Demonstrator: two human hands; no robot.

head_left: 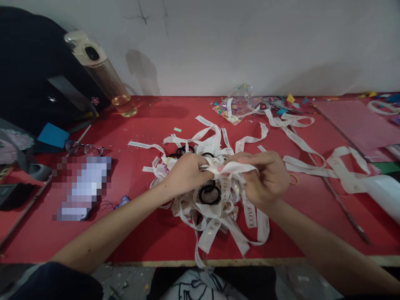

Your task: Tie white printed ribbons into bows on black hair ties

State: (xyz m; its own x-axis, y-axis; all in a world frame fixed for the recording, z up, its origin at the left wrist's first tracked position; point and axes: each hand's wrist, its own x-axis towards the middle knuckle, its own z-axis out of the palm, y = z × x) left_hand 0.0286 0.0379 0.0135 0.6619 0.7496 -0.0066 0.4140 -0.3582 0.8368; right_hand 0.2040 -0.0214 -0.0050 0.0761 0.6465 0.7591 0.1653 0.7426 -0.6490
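Observation:
A pile of white printed ribbon strips (215, 212) lies in the middle of the red table (150, 233), mixed with black hair ties (210, 194). My left hand (186, 171) and my right hand (265, 175) are both above the pile, and each pinches one end of the same white ribbon strip (233, 167), stretched between them. More ribbon strips trail off to the right (312, 160). Some strips hang over the table's front edge.
A clear water bottle (104, 73) leans at the back left against a dark bag (28, 71). Eyeglasses (84, 148) and a blue card (53, 135) lie on the left. A clear packet (237, 104) and coloured scraps sit at the back; a pink sheet (353, 123) lies right.

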